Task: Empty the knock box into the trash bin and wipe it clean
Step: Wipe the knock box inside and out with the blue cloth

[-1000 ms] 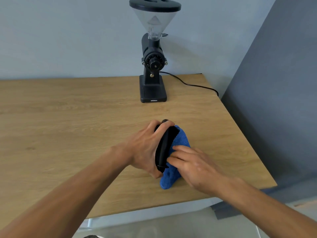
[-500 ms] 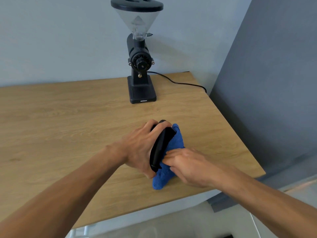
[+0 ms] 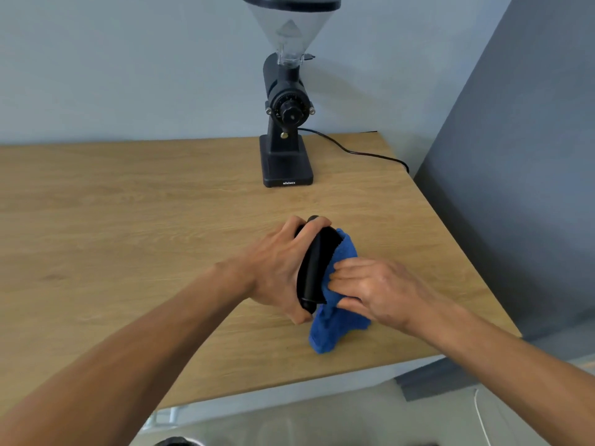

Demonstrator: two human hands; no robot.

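The left hand is clamped round the black knock box, tipped on its side on the table near the 4 o'clock corner. At the box's 3 o'clock the right hand, fingers curled, presses a blue cloth into its mouth. A grinder stands at 12 o'clock.

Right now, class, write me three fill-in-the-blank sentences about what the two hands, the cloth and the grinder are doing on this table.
1. The left hand holds the black knock box tipped on its ____.
2. The right hand presses a ____ terry cloth against it.
3. The black coffee grinder stands at the wooden table's ____ edge.

Missing words: side; blue; far
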